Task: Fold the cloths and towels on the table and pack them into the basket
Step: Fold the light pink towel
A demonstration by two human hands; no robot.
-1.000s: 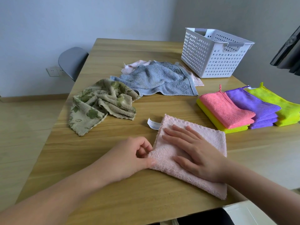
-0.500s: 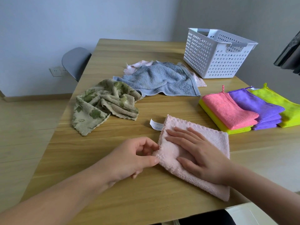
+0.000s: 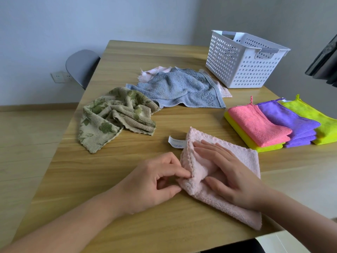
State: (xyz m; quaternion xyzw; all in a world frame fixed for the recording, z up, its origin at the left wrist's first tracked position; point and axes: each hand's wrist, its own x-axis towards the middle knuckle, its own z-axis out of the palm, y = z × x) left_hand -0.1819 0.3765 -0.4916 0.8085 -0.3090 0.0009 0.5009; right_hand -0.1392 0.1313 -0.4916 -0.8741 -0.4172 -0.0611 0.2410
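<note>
At the near edge of the counter [image 3: 91,170]: pink towel [image 3: 237,157] lies part-folded, white label [image 3: 176,144] sticking out at its far-left corner. Left hand [image 3: 155,181] pinches the towel's left edge between thumb and forefinger, edge raised slightly off the surface, other fingers curled. Right hand [image 3: 233,172] lies flat on the towel, fingers straight and close together, thumb spread, pressing down and gripping nothing. Unfolded further back: green floral towel [image 3: 113,117] crumpled at left, blue towel [image 3: 178,88] lying over a pale pink cloth [image 3: 155,72]. White basket [image 3: 244,59] sits at the far right; can't tell what's inside. Right side: folded coral cloth [image 3: 259,125] on a yellow cloth [image 3: 242,136], then purple cloths [image 3: 288,121], then lime cloths [image 3: 319,117].
</note>
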